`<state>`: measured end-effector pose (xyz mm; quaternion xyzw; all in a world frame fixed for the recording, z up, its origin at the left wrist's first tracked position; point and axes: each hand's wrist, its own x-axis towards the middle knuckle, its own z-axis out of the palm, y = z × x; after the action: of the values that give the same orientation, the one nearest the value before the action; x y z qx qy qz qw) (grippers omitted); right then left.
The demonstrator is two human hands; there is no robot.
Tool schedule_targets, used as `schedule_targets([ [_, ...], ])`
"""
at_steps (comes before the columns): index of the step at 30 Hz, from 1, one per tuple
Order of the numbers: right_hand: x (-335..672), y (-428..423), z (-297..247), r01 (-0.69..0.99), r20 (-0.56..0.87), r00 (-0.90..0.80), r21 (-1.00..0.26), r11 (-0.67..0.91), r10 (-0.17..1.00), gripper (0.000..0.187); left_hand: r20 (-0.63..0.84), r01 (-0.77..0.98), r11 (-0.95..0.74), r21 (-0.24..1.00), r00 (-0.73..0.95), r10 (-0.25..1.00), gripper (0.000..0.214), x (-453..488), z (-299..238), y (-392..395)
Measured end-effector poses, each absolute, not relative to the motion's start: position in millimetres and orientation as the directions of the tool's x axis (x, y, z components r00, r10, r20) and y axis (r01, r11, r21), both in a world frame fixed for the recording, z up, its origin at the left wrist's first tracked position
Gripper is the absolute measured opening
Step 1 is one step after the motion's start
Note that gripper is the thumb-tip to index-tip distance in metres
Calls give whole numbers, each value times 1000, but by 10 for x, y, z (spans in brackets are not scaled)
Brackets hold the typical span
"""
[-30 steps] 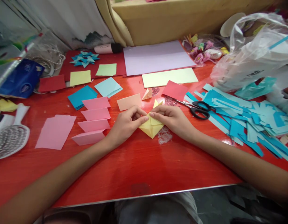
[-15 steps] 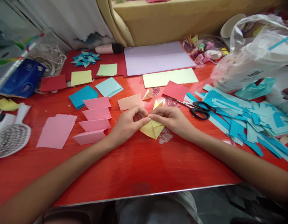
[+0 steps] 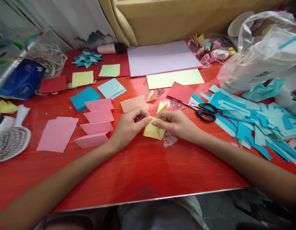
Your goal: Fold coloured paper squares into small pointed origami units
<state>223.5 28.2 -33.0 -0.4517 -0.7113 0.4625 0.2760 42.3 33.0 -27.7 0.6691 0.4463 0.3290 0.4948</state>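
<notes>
Pinching a creased, folded yellow paper piece (image 3: 153,131) between the fingers of both left hand (image 3: 134,124) and right hand (image 3: 175,124), over the glossy red surface (image 3: 143,172), near black-handled metal scissors (image 3: 198,106) and a folded peach paper rectangle (image 3: 132,103).

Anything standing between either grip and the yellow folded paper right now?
Nothing visible does: the left grip and right grip both pinch the yellow paper near its upper part. The scissors lie off to the right, apart from it.

Yel paper (image 3: 153,132), red tbl (image 3: 138,172), pink sheets (image 3: 57,134), lt/dk-blue strips (image 3: 243,131)
</notes>
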Motion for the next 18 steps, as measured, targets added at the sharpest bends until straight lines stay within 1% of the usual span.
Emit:
schedule_targets([
  [4,2244,278,-344,372,-26,-434,-915,153,900,32,-1,294,-125,948,394,919,20,422,-278,325],
  [9,2231,284,-346,360,-31,-317,-929,90,948,27,-7,286,-118,951,401,916,14,424,-324,329],
  [14,2225,305,-358,188,-30,-237,-982,15,971,20,45,177,-110,978,334,942,15,431,-295,324],
  [15,2224,305,-364,155,-32,-232,-988,5,972,20,50,181,-119,976,346,937,16,432,-282,320],
  [18,2215,296,-376,101,-58,-254,-994,-34,966,23,28,272,-154,950,417,908,17,430,-263,314],
])
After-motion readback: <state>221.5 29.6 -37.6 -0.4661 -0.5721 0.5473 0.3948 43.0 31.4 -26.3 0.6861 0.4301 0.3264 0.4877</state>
